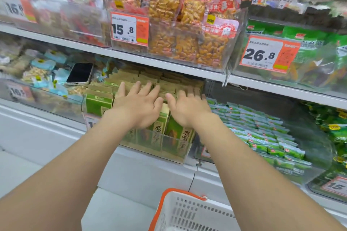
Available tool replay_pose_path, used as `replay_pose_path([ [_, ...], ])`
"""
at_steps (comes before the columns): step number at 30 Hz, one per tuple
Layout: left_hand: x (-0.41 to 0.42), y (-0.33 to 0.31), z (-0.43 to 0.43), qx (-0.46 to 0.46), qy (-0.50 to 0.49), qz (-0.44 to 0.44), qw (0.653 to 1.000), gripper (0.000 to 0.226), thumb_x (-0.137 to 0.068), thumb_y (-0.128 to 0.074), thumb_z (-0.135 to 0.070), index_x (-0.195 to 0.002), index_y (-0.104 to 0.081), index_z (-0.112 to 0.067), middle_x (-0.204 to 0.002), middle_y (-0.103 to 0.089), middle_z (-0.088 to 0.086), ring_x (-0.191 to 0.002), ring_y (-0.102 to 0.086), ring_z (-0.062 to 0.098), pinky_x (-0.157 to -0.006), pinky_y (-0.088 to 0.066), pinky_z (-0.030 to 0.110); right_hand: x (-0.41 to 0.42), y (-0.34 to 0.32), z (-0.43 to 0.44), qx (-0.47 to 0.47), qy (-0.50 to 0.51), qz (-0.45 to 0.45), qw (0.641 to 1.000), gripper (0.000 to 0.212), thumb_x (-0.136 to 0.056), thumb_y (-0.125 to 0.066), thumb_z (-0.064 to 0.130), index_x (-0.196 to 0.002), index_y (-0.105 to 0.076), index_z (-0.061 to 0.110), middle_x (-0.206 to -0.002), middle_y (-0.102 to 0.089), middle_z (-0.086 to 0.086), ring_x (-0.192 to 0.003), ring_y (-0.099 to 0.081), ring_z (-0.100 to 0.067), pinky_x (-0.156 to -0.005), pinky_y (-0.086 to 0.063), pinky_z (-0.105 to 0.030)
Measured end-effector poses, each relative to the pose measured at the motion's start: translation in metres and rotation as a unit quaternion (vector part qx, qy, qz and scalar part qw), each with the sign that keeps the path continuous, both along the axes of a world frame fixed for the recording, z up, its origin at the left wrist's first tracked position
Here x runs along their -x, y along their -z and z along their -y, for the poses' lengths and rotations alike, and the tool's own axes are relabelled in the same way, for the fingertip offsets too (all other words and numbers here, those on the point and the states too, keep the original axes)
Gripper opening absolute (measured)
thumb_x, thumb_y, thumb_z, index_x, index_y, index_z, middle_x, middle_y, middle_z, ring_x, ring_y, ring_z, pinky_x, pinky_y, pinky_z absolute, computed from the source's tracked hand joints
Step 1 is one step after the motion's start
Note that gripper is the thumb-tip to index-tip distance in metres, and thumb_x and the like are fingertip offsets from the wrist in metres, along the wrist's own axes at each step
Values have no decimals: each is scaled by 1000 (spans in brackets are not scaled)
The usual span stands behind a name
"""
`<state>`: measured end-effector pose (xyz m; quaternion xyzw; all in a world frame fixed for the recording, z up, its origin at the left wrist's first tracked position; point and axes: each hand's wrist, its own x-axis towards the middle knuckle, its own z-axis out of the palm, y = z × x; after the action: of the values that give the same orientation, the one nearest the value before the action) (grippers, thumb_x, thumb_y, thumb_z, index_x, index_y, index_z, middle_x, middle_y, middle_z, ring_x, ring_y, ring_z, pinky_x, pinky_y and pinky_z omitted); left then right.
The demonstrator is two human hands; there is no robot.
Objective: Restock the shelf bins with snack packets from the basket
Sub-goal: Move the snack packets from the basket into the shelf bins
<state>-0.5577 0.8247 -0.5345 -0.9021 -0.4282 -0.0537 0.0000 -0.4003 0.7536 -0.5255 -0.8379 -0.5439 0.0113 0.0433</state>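
Brown-and-green snack packets [98, 102] stand crammed upright in the clear bin [169, 148], with both hands flat on top of the rows. The left hand [139, 103] has its fingers spread wide and is only pressing, not gripping. The right hand [187, 108] is just beside it, also splayed, with blurry fingertips among the packet tops. The basket [180, 192] sits below the wrists, contents out of view.

Risk imo: the bin looks stuffed, so a hard shove could pop the front packets over its low wall. The phone [79, 73] lying up-left of the left hand could also get bumped off.
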Motion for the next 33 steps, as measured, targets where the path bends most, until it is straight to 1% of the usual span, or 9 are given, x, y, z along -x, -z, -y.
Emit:
replay_pose_path([
  [7,-6,-4,-8,-7,13,24,1000,64,-106,-10,-58,-162,-28,-32,-171,-28,-2,-159,-20,29,-125,-13,64,-9,-4,-12,24,-5,-14,1000,75,-104,-8,63,-163,-23,18,-166,-26,-20,-154,-22,-38,-124,-9,-62],
  [10,7,-5,-10,-38,47,191,980,43,-110,-24,-45,-112,-63,-26,-114,-68,1,-117,-63,28,-102,-46,50,-1,-11,-6,-4,5,24,1000,65,-107,-19,52,-150,-45,11,-151,-48,-20,-142,-42,-39,-122,-16,-62],
  [12,22,-4,-18,-68,12,285,956,31,-108,-38,-29,-95,-63,-19,-93,-66,-1,-89,-63,23,-86,-52,44,16,-13,-7,-83,-16,84,993,44,-105,-34,34,-130,-60,8,-132,-61,-17,-127,-54,-37,-122,-23,-58],
  [14,34,-1,-30,-93,-39,268,958,29,-103,-41,-25,-105,-69,-16,-103,-69,2,-103,-63,27,-102,-46,51,31,-13,-9,-185,-96,51,977,30,-105,-39,25,-102,-65,13,-106,-67,-9,-104,-62,-30,-113,-39,-52],
  [16,41,2,-35,-80,-49,215,972,39,-102,-33,-33,-113,-68,-22,-113,-72,0,-117,-62,28,-116,-30,58,43,-16,-7,-185,-167,-89,964,46,-109,-30,37,-80,-60,16,-82,-65,-5,-85,-62,-25,-95,-50,-48],
  [20,43,2,-32,-60,-33,172,983,58,-98,-20,-43,-133,-63,-26,-142,-64,1,-130,-58,25,-120,-24,58,46,-12,-18,-49,-175,-71,981,75,-104,-14,63,-132,-61,12,-139,-58,-15,-134,-49,-33,-112,-37,-55],
  [26,37,-3,-34,-29,-47,118,991,66,-94,-16,-46,-151,-48,-36,-162,-45,-5,-149,-38,32,-121,-9,73,38,-21,-35,18,-134,-104,985,76,-99,-19,63,-147,-53,15,-153,-50,-12,-140,-44,-34,-104,-40,-45],
  [29,38,-5,-36,-37,-35,113,992,62,-98,-20,-45,-151,-50,-33,-160,-46,-5,-153,-31,28,-122,-8,72,37,-12,-33,-48,-124,-106,985,79,-98,-19,67,-155,-43,18,-158,-43,-13,-144,-39,-34,-115,-35,-53],
  [33,32,-7,-40,-38,-17,113,993,51,-101,-28,-39,-135,-64,-29,-150,-55,-5,-146,-40,23,-120,-16,70,36,8,-12,-228,-39,-12,973,50,-102,-27,41,-122,-65,16,-124,-59,-9,-115,-51,-28,-102,-42,-51],
])
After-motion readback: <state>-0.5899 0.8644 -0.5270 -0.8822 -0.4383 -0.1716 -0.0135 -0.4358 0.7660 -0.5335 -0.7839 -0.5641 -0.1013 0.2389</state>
